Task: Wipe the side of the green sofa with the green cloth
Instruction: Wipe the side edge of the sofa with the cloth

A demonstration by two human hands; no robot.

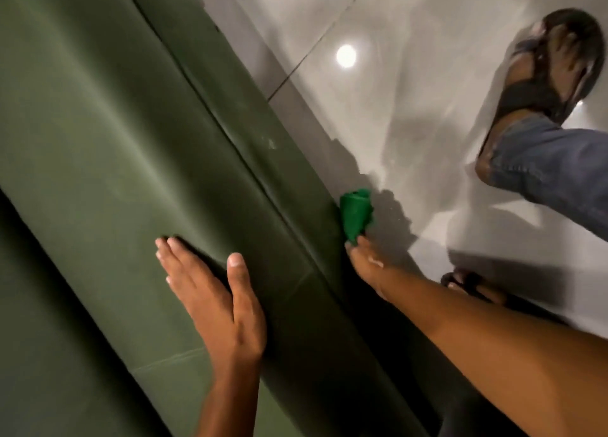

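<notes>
The green sofa fills the left half of the tilted view, its armrest top and side running from upper left to lower right. My left hand lies flat and open on the top of the armrest, fingers spread. My right hand reaches down over the sofa's outer side, mostly hidden behind the edge, and pinches a bright green cloth. The cloth is bunched and sits against the lower side of the sofa, close to the floor.
Glossy pale floor tiles lie to the right of the sofa, with a lamp reflection. My feet in dark sandals and a jeans leg stand on the tiles at the right, a second sandal lower down.
</notes>
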